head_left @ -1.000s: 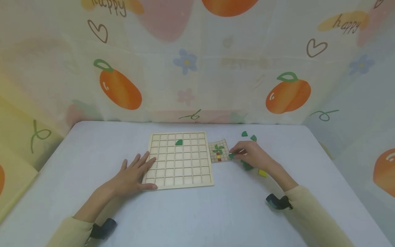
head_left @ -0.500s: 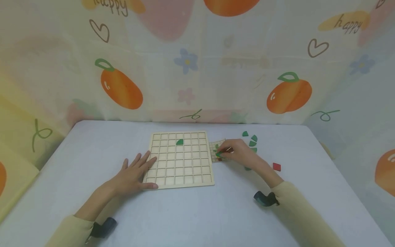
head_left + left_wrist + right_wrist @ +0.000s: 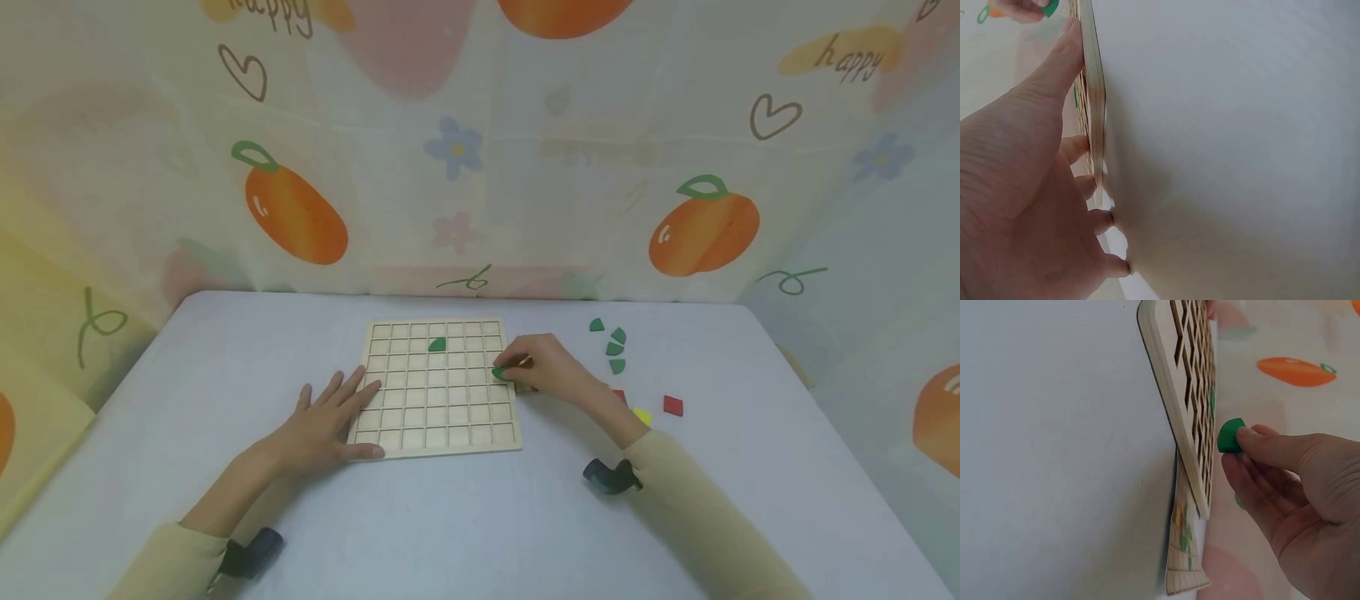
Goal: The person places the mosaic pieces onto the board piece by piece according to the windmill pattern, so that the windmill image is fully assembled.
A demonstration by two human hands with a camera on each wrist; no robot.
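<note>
A square wooden grid board (image 3: pixel 437 387) lies on the table, with one green quarter-circle piece (image 3: pixel 437 344) in a cell of its upper part. My left hand (image 3: pixel 324 427) rests on the board's left edge, fingers spread and straight, thumb at the near corner. Between thumb and fingers, my right hand (image 3: pixel 551 367) pinches a second green quarter-circle tile (image 3: pixel 1230 435) above the board's right edge. Beneath that hand, a small pattern card (image 3: pixel 1186 550) lies against the board's right side; in the head view it is mostly hidden.
Right of the board lie several loose green quarter-circle pieces (image 3: pixel 615 349). A red square (image 3: pixel 672 406) lies farther right, and a yellow piece (image 3: pixel 642 416) is partly covered by the right forearm, beside another red piece (image 3: pixel 618 395). A printed cloth (image 3: pixel 480 208) hangs behind the table.
My right hand has carried the green tile leftward from the loose pieces, across the card, to the board's right edge. The left hand has stayed in place on the board.
</note>
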